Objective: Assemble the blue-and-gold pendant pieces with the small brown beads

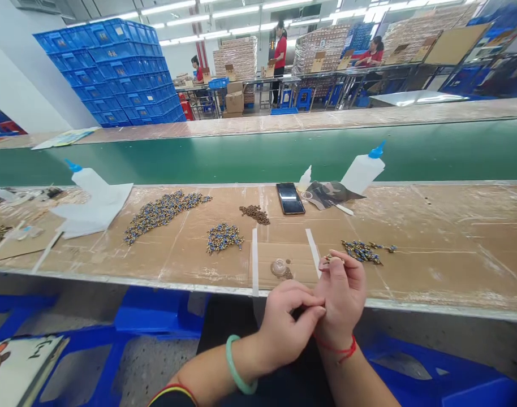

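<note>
My left hand, with a pale green bangle at the wrist, is closed in a pinch against the palm side of my right hand. Anything between its fingertips is too small or hidden to make out. My right hand, with red string at the wrist, is curled palm up and closed on small gold-coloured parts at its fingertips. Just beyond it lies a small heap of blue-and-gold parts. To the left, a small round clear dish sits on a cardboard piece between white tape strips, with brown bits beside it.
Larger blue-and-gold heaps and a brown bead pile lie left of centre. Behind are a phone, a small dropper bottle and a white bottle. A green conveyor belt runs behind the bench. Several people work farther back.
</note>
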`<move>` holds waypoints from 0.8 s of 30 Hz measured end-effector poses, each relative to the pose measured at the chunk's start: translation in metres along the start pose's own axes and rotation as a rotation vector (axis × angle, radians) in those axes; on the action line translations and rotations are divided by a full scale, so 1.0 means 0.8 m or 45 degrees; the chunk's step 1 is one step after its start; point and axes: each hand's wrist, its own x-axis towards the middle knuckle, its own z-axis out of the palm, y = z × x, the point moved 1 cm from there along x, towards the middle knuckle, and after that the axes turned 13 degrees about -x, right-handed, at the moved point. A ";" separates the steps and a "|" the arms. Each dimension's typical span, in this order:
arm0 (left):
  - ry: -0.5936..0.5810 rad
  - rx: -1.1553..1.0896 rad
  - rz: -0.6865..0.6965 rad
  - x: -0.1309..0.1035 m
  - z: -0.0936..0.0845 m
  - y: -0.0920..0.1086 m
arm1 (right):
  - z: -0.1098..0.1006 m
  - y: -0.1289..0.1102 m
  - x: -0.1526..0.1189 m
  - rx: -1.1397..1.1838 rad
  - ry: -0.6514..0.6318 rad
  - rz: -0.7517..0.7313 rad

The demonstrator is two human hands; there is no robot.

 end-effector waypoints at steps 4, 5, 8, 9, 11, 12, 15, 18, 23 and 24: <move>-0.211 0.017 0.027 0.022 -0.010 0.000 | -0.005 -0.005 0.003 0.007 -0.045 0.031; -0.263 0.029 0.049 0.028 -0.013 -0.001 | -0.005 -0.006 0.003 0.021 -0.054 0.041; -0.404 0.004 0.097 0.045 -0.021 0.001 | 0.000 -0.012 0.001 0.065 -0.077 0.052; -0.434 -0.042 0.086 0.050 -0.022 0.003 | 0.002 -0.014 0.000 0.061 -0.089 0.049; -0.418 -0.239 0.005 0.057 -0.024 0.007 | 0.008 -0.019 -0.002 0.046 -0.117 0.049; -0.363 -0.392 -0.077 0.059 -0.025 0.009 | 0.010 -0.021 -0.002 0.044 -0.129 0.048; -0.052 -0.947 -0.432 0.060 -0.027 0.013 | 0.011 -0.022 0.002 0.055 -0.177 0.015; 0.183 -1.341 -0.667 0.055 -0.030 0.016 | 0.004 -0.015 0.010 0.013 -0.273 -0.010; 0.220 -1.527 -0.718 0.053 -0.034 0.022 | -0.013 -0.002 0.025 -0.140 -0.455 0.007; 0.219 -1.517 -0.720 0.054 -0.036 0.023 | -0.017 -0.001 0.028 -0.175 -0.479 -0.002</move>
